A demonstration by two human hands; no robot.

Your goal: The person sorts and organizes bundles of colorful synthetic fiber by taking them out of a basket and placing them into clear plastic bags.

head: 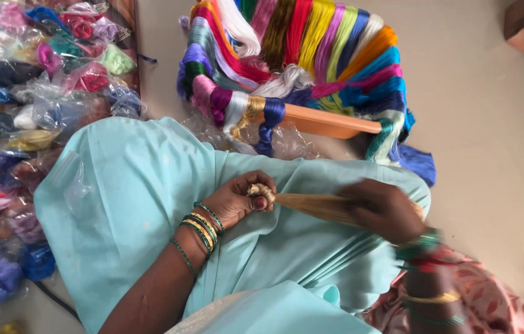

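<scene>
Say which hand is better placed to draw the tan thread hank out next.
Probably right. The right hand already wraps the tan thread hank mid-length, while the left hand pins its knotted end.

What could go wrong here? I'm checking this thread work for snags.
The tan thread bundle is stretched between the left hand, gripping its knotted end, and the blurred right hand; a hard pull might slip the knot or tangle strands. The bangles might catch loose threads. Skeins overhanging the orange tray might slide off.
</scene>
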